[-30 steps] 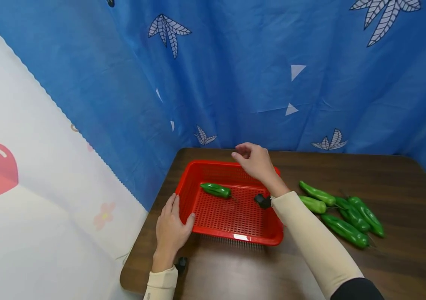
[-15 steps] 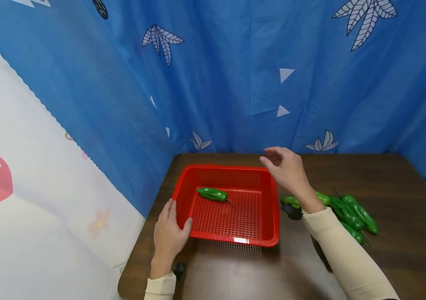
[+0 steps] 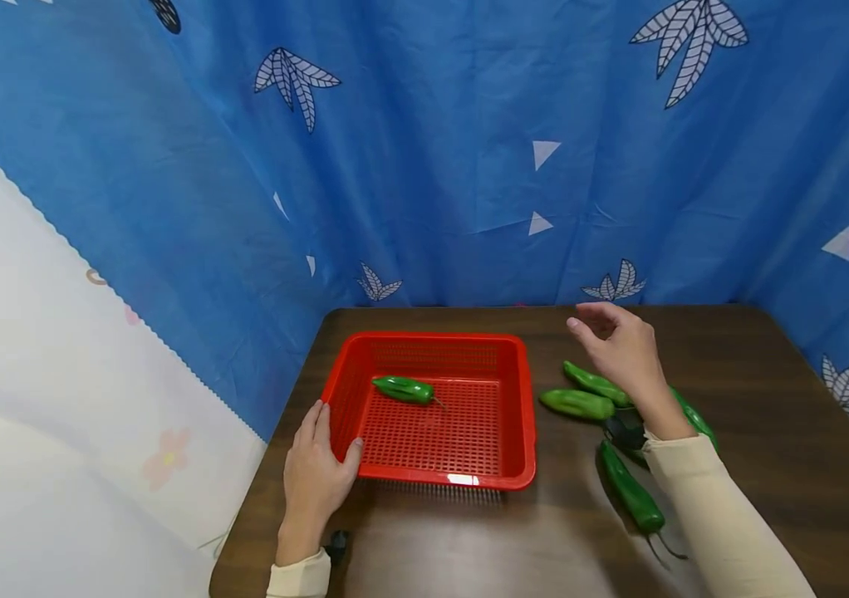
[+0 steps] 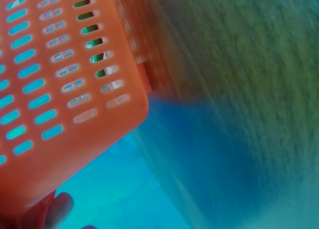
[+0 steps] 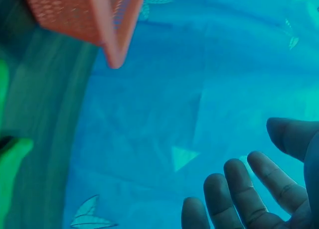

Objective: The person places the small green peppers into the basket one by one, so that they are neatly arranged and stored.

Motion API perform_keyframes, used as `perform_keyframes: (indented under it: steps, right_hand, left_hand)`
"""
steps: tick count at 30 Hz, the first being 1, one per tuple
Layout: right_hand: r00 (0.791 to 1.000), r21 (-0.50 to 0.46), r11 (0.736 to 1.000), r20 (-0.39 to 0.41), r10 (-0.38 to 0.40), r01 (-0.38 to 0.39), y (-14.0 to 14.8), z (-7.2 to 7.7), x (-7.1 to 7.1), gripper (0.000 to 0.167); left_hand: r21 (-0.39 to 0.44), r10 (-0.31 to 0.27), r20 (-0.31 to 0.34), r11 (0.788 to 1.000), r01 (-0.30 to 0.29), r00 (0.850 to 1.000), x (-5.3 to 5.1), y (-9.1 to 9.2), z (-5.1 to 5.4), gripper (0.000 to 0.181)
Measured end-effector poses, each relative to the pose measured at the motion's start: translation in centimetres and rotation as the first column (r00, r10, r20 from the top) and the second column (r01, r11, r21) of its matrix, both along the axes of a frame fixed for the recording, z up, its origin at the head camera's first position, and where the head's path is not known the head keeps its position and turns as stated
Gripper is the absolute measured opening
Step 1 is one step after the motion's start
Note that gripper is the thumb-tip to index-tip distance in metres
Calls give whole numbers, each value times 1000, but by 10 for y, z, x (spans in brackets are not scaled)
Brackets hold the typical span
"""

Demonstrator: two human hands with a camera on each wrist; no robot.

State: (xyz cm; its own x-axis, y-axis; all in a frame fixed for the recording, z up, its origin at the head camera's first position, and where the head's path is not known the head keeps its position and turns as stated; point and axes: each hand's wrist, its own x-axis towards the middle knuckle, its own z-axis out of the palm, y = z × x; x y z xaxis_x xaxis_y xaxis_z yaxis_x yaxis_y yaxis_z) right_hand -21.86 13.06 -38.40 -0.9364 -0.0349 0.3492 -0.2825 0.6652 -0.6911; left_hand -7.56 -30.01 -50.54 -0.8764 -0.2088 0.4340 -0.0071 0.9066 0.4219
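Note:
My left hand (image 3: 316,477) holds the left rim of a red plastic basket (image 3: 527,440), with the thumb near its front corner. One long green pepper (image 3: 404,389) lies inside, towards the back left. In the left wrist view the basket's slotted wall (image 4: 70,139) fills one side, with a fingertip (image 4: 59,209) at its rim. Above the loose peppers, my right hand (image 3: 622,349) hovers with fingers loosely bent and nothing in them. Below it are a light green pepper (image 3: 577,404), another pepper (image 3: 595,382) and a darker pepper (image 3: 632,490); the right forearm partly covers others.
A dark brown wooden table (image 3: 469,540) carries everything. Behind it hangs a blue curtain (image 3: 424,166) with leaf prints, close to the back edge. A white patterned cloth (image 3: 58,415) borders the left side. Black wrist devices sit under both wrists.
My right hand has moved right, from above the basket to above the loose peppers. The left hand stays at the basket's rim, and the head view has turned somewhat right.

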Motion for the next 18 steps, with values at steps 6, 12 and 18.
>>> perform_keyframes:
  steps: [6, 12, 18]
  right_hand:
    - [999, 46, 999, 49, -10, 8, 17, -24, 2, 43]
    - [988, 86, 996, 156, -1, -12, 30, -54, 6, 44]
    - [974, 92, 995, 227, 4, -25, 36, -72, 12, 49]
  left_hand:
    - [-2, -1, 16, 1000, 1, 1000, 1, -1, 1, 77]
    - [-3, -4, 14, 1000, 5, 1000, 2, -1, 2, 76]
    - [-3, -6, 17, 1000, 6, 1000, 2, -1, 3, 76]
